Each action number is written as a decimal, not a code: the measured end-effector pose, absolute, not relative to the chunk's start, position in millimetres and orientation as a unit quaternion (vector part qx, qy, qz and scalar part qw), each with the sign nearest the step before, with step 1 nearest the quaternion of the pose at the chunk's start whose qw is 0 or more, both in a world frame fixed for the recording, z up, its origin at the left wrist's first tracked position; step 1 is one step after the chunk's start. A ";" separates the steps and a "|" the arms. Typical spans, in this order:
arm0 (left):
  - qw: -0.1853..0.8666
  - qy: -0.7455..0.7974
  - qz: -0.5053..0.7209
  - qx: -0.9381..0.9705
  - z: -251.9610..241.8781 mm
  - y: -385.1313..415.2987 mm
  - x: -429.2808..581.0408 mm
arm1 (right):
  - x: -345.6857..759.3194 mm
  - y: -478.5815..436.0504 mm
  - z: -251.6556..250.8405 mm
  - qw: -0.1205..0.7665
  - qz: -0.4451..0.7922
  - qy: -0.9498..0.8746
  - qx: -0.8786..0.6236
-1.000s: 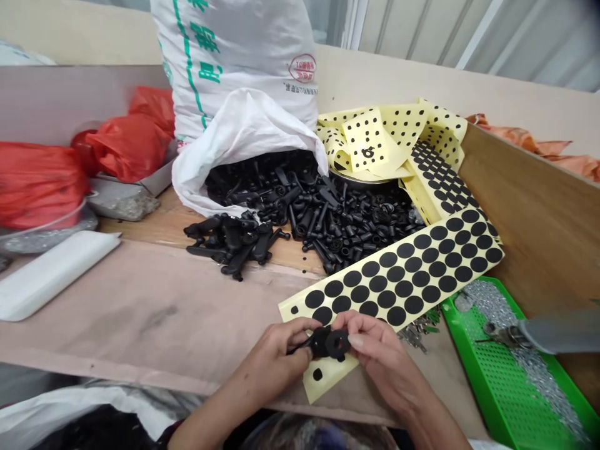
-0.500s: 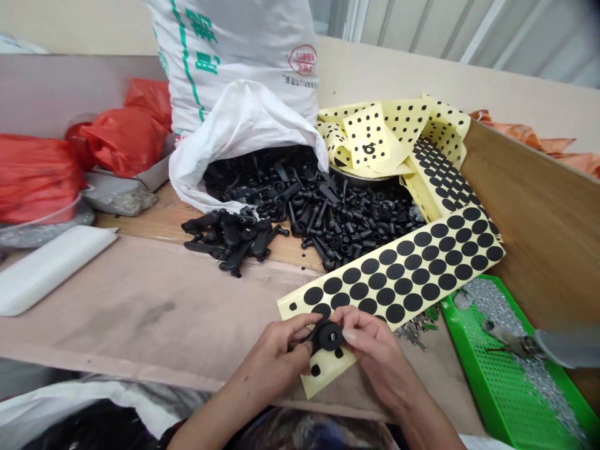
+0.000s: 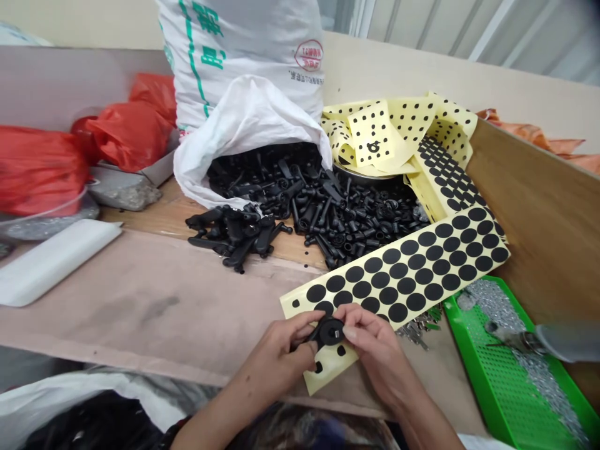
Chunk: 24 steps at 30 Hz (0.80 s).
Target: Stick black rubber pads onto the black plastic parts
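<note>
My left hand [image 3: 287, 354] and my right hand [image 3: 375, 350] together grip a small black plastic part [image 3: 327, 332] with a round head, held just above the near end of a yellow sheet of round black stickers [image 3: 412, 269]. Fingertips of both hands pinch the part's round head. Behind the sheet, a heap of black plastic parts [image 3: 319, 209] spills from a white bag [image 3: 244, 131] onto the wooden bench [image 3: 154, 306].
A green perforated tray [image 3: 506, 369] with small metal screws lies at the right, a grey tool [image 3: 539, 340] over it. Used yellow backing sheets [image 3: 398, 131] pile at the back. Red bags [image 3: 42, 169] and a white sack [image 3: 248, 50] stand at left and behind. A wooden wall [image 3: 539, 212] bounds the right.
The part has turned in my fingers, its round head now facing up. Both hands stayed near the sheet's near end; the view shifted slightly.
</note>
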State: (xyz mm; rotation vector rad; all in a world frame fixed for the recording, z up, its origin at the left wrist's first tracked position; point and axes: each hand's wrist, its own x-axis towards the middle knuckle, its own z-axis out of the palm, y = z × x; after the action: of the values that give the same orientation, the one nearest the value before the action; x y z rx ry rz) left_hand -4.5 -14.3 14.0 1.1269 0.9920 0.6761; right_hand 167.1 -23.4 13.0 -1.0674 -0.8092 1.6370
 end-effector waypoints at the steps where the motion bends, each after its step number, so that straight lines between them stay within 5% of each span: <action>1: 0.681 0.442 0.301 0.500 14.7 -14.4 -4.7 | 167.1 -23.6 12.9 0.492 0.671 -0.336 -0.441; 15: 0.551 0.512 0.331 0.570 4.3 -22.0 -5.2 | 161.5 -27.2 4.8 0.481 0.540 -0.470 -0.506; 20: 0.578 0.513 0.346 0.532 6.8 -29.1 -12.4 | 160.0 -29.4 7.6 0.458 0.690 -0.333 -0.451; 24: 0.595 0.516 0.343 0.512 11.6 -36.5 -19.5 | 157.0 -29.7 13.4 0.450 0.687 -0.354 -0.448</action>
State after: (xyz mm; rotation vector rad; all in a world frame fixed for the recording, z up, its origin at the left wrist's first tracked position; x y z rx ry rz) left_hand -19.5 -36.5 11.6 1.1903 1.1989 0.7958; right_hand 157.0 -29.7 13.4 -1.1068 -0.8756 1.6992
